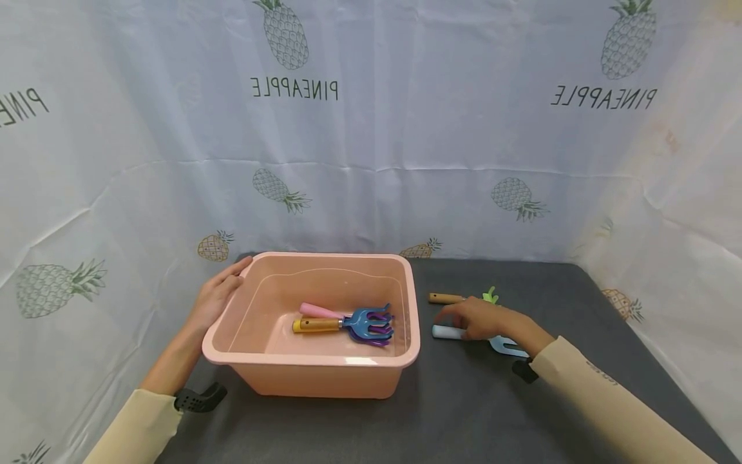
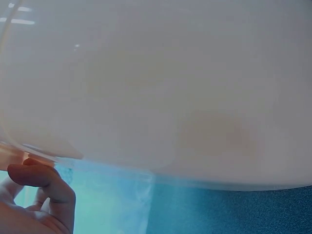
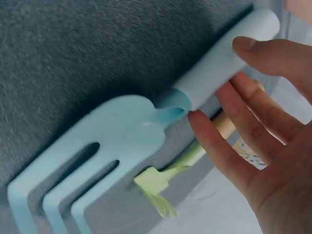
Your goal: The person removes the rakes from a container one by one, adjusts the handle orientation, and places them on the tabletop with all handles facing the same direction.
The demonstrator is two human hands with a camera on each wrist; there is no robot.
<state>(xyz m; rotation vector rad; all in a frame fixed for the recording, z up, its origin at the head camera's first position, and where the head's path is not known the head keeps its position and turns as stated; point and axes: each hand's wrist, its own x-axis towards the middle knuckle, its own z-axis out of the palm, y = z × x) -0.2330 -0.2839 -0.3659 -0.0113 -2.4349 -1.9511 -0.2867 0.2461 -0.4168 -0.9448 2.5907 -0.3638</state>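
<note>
A pink plastic basin [image 1: 313, 377] stands on the dark grey table. In it lie a blue hand rake [image 1: 365, 320] with a wooden handle and a purple rake [image 1: 320, 310] with a pink handle. My left hand [image 1: 223, 287] grips the basin's left rim; in the left wrist view a curled finger of the left hand [image 2: 44, 187] hooks under the rim of the basin [image 2: 156, 83]. To the basin's right, my right hand [image 1: 458, 319] lies over a light blue garden fork [image 1: 510, 348]. Seen from the right wrist, the right hand [image 3: 222, 85] touches the fork [image 3: 122, 141] at its handle with thumb and straight fingers; the fork lies flat.
A green tool [image 1: 490, 296] with a wooden handle lies just behind the fork, also visible in the right wrist view as a green tool [image 3: 161, 187]. A white pineapple-print cloth [image 1: 371, 129] walls in the table on three sides. Bare grey table surface [image 1: 475, 412] lies in front.
</note>
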